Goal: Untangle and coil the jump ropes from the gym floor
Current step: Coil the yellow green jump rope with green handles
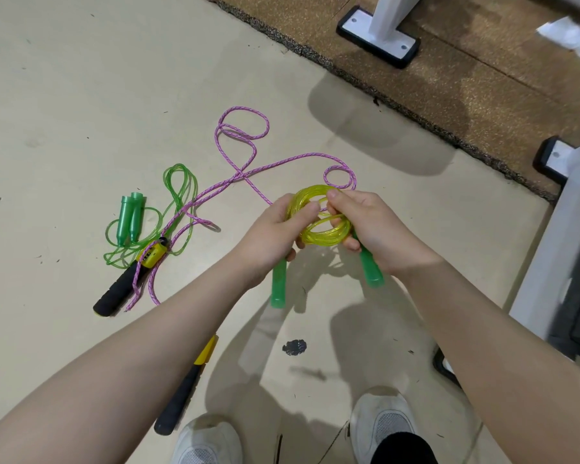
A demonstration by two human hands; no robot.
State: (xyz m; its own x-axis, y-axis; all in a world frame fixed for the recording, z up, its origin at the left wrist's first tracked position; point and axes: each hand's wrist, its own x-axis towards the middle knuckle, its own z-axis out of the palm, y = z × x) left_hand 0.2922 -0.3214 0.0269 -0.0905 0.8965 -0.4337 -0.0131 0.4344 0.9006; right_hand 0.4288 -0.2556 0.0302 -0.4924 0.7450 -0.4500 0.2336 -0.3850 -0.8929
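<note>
Gripping a coiled translucent yellow plastic jump rope at frame centre: left hand and right hand, fingers of both curled round the coil, its two green plastic handles hanging below the palms. Lying on the beige gym floor at nine o'clock: loose translucent green plastic rope with green handles. Crossing it, running toward twelve o'clock: pink braided cord rope, its black-and-yellow foam handle at eight o'clock.
</note>
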